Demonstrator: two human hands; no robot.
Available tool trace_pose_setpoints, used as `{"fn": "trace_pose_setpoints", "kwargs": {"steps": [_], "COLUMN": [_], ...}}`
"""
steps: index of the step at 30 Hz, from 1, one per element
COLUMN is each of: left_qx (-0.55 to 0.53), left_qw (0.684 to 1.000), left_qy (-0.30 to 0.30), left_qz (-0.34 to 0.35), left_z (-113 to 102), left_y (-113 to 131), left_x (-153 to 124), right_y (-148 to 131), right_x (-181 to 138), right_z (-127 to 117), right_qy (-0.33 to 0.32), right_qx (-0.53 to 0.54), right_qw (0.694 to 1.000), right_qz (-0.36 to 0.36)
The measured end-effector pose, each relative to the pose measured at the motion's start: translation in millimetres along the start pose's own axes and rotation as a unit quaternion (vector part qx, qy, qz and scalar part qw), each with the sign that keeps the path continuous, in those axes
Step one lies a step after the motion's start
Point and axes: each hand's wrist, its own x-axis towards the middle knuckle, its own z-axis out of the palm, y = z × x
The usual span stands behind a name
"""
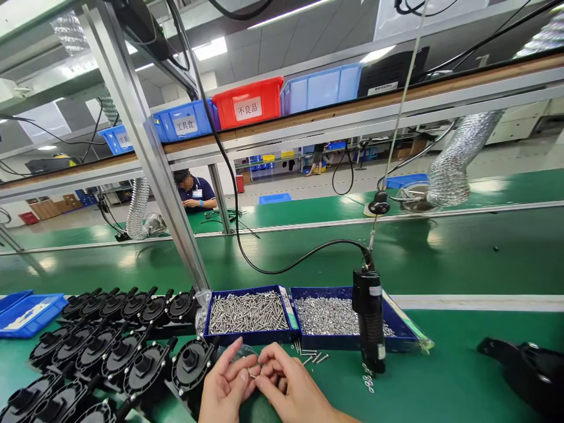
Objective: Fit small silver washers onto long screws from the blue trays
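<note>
Along the front edge of the shelf above you, a red bin stands between a blue bin labelled 工具盒 and a paler blue bin. Across from you, a person in a dark shirt is at the far edge of the opposite green bench, left of a silver flexible duct.

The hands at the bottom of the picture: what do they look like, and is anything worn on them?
They are ordinary human hands, a left hand and a right hand, each with jointed fingers and a thumb. Both are bare: no glove, ring or watch shows. No sleeve is visible on the right forearm, and I see no cables or markings.
</note>
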Motion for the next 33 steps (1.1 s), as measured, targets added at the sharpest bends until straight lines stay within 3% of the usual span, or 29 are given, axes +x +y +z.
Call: {"fn": "trace_pose_setpoints", "kwargs": {"steps": [4, 10, 12, 14, 15, 17, 19, 22, 26, 29, 31, 33], "left_qx": [-0.001, -0.006, 0.027, 0.141, 0.223, 0.386, 0.505, 0.627, 0.716, 0.723, 0.691, 0.626], "left_qw": [1.0, 1.0, 0.998, 0.981, 0.955, 0.872, 0.789, 0.719, 0.669, 0.674, 0.709, 0.768], "left_qy": [-0.011, -0.015, -0.012, -0.023, -0.039, -0.09, -0.127, -0.12, -0.094, -0.078, -0.071, -0.057], "left_qz": [0.0, 0.018, 0.053, 0.132, 0.189, 0.288, 0.326, 0.275, 0.176, 0.129, 0.119, 0.121], "left_z": [0.0, -0.4, -1.1, -4.3, -7.2, -14.6, -21.6, -23.5, -10.9, -5.3, -6.6, -9.3], "left_y": [0.3, -1.6, 0.8, 5.2, 7.4, 10.6, 10.9, 9.7, 13.9, 14.1, 7.9, -1.7], "left_x": [0.5, 4.2, 4.2, 4.3, 4.8, 6.8, 9.4, 11.7, 10.9, 11.7, 15.2, 21.8], "right_y": [0.4, 4.2, 6.9, 10.1, 11.7, 14.1, 14.5, 12.1, 7.3, 7.0, 10.0, 13.8], "right_x": [-0.1, 5.2, 9.2, 13.5, 15.5, 18.7, 20.5, 21.3, 21.4, 17.4, 13.6, 13.9], "right_z": [1.7, 4.1, 1.5, -3.3, -6.0, -10.9, -13.9, -15.1, -14.5, -13.8, -14.8, -17.9], "right_qy": [0.001, 0.005, 0.012, 0.014, 0.017, 0.031, 0.044, 0.041, 0.034, 0.023, 0.023, 0.02], "right_qx": [0.022, 0.218, 0.276, 0.32, 0.338, 0.365, 0.384, 0.395, 0.386, 0.357, 0.322, 0.277], "right_qw": [1.0, 0.974, 0.959, 0.944, 0.938, 0.926, 0.917, 0.911, 0.915, 0.926, 0.939, 0.954], "right_qz": [0.007, 0.062, 0.069, 0.074, 0.079, 0.091, 0.103, 0.113, 0.116, 0.117, 0.115, 0.116]}}
